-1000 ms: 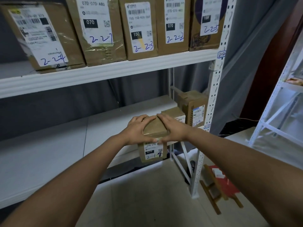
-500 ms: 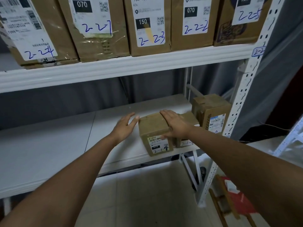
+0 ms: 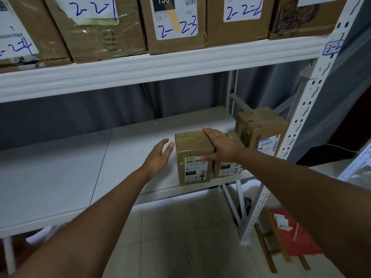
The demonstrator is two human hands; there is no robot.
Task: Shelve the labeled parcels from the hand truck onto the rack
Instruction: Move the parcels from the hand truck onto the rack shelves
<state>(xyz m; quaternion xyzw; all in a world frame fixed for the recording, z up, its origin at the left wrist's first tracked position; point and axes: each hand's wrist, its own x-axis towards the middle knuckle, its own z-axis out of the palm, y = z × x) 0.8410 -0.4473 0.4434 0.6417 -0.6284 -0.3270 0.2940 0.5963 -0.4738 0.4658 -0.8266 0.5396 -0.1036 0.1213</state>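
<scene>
On the lower shelf (image 3: 140, 141) of the rack, at about two o'clock, the parcel marked 2-1-4 (image 3: 193, 157) is judged shelved beside two others, the right hand (image 3: 219, 146) laid flat on it, the left hand (image 3: 158, 157) released alongside; the hand truck is not seen, so what remains cannot be told.

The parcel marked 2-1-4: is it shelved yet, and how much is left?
Nearly. The parcel marked 2-1-4 stands on the lower shelf beside two other parcels. The right hand rests on it; the left hand is open beside it. The hand truck is out of view, so what remains is unknown.
</scene>
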